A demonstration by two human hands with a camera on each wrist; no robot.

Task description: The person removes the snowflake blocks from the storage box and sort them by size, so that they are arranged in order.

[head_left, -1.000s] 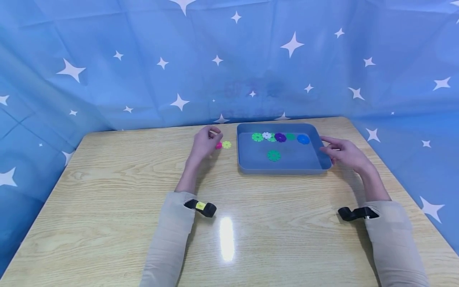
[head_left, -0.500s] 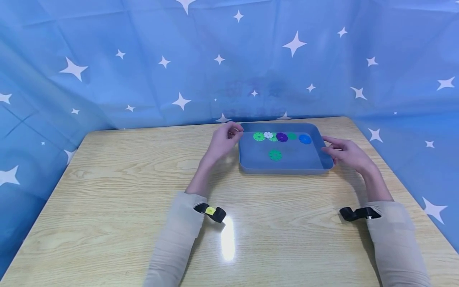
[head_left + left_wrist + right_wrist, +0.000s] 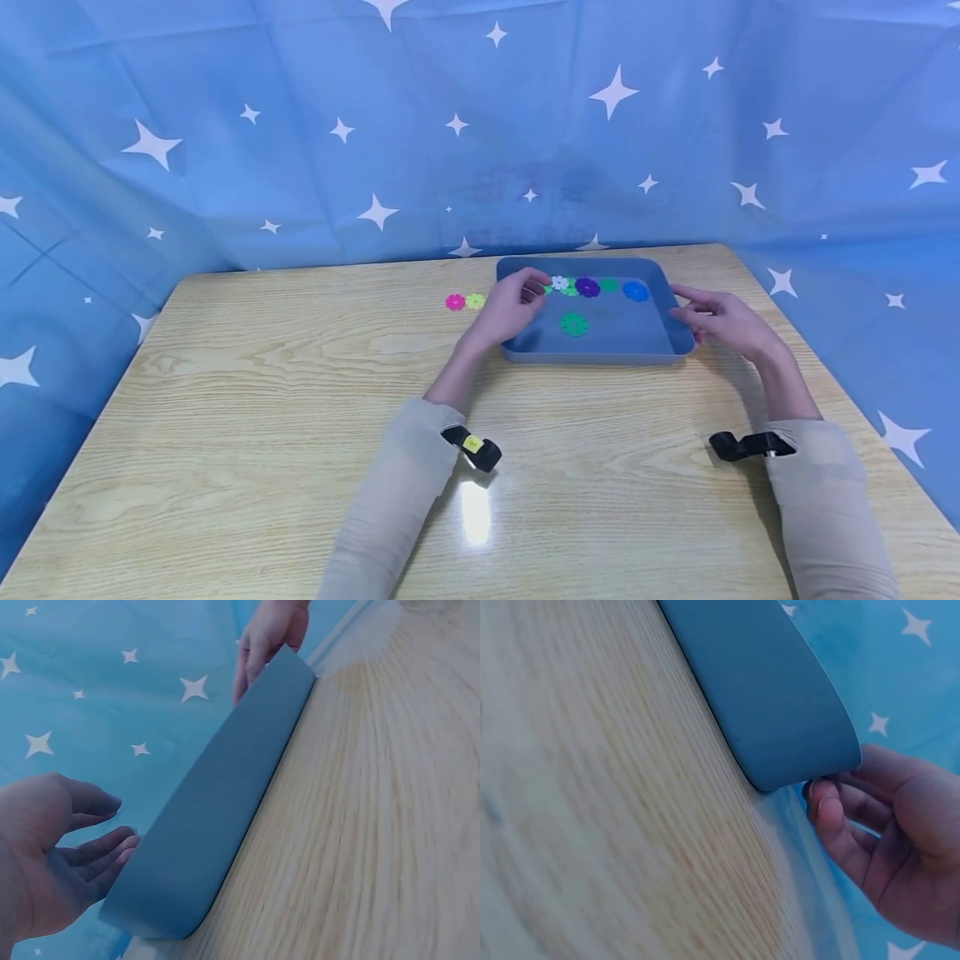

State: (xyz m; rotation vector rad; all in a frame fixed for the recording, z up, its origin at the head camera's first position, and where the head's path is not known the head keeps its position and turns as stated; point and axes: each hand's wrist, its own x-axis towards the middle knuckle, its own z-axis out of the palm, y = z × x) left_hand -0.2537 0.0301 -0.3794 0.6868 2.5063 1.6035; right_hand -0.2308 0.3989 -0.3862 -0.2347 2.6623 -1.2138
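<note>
My left hand (image 3: 512, 307) is over the left part of a blue-grey tray (image 3: 615, 346), fingers loosely bent. Nothing shows between its thumb and fingers in the left wrist view. Its fingertips overlap a light green snowflake disc near the tray's back. Beside that lie a white disc (image 3: 559, 283), a purple disc (image 3: 588, 287), a blue disc (image 3: 636, 291) and a green disc (image 3: 574, 324) nearer the front. At the tray's right end, my right hand (image 3: 723, 321) holds the wall by its rim; in the right wrist view the fingers (image 3: 831, 814) meet the corner.
A pink disc (image 3: 455, 302) and a yellow disc (image 3: 475, 301) lie on the wooden table (image 3: 262, 400) just left of the tray. Behind the table's back edge hangs a blue curtain (image 3: 300, 192) with white stars.
My left hand has moved right, from beside the pink and yellow discs to over the tray, uncovering both discs. My right hand stays at the tray's right end.
</note>
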